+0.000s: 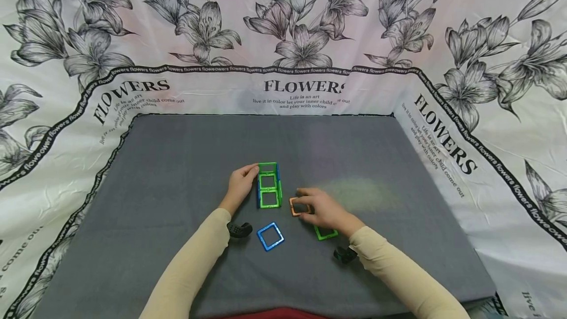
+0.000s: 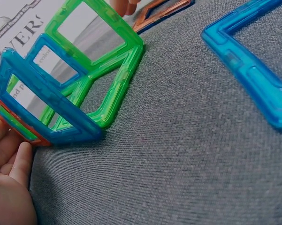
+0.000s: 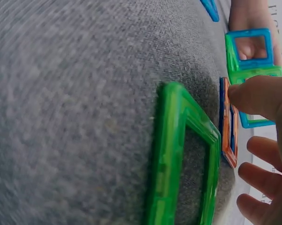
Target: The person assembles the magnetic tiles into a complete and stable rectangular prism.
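Observation:
A small structure of green and blue magnetic tiles (image 1: 268, 190) stands on the grey cloth, with an orange-framed tile (image 2: 41, 140) at its end in the left wrist view. My left hand (image 1: 241, 184) holds the structure at its far left corner, fingers and thumb against the orange frame. To the right, my right hand (image 1: 327, 209) reaches over a loose orange magnetic tile (image 1: 292, 207). Its thumb (image 3: 253, 96) touches or nearly touches that tile, while the other fingers stay spread apart. Beneath the right hand lies a green magnetic tile (image 1: 327, 235), partly hidden in the head view.
A loose blue magnetic tile (image 1: 262, 242) lies flat between the forearms, nearer the body. The grey cloth (image 1: 177, 161) covers the table. A white flower-printed drape (image 1: 221, 92) rises along the back and sides.

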### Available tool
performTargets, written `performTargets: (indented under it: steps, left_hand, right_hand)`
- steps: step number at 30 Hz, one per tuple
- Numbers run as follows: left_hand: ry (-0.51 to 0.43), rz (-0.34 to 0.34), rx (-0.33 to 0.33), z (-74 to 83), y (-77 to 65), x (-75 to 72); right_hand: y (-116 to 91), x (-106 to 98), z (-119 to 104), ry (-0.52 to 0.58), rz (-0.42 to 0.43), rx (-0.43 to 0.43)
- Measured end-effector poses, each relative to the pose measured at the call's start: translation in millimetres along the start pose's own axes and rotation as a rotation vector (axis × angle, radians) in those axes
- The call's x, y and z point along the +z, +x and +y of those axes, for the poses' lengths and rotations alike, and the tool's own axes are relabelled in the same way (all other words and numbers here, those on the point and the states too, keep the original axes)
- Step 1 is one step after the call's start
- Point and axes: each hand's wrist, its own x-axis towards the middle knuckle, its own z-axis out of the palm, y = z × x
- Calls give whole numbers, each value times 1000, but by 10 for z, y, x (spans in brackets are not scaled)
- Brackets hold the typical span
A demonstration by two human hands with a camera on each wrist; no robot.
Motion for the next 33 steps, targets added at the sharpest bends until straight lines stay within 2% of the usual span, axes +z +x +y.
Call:
performTargets:
  steps: [9,17,33]
  left_hand:
    - [-5,-2,5,10,1,-9]
    - [8,-8,2,15,9,-23]
    - [5,-23,-12,21,20,-52]
  right_hand:
    - [26,72,18,-88,13,-102]
    - [54,86,-10,-106,47,-125]
    - [105,77,-46,-119,62,-124]
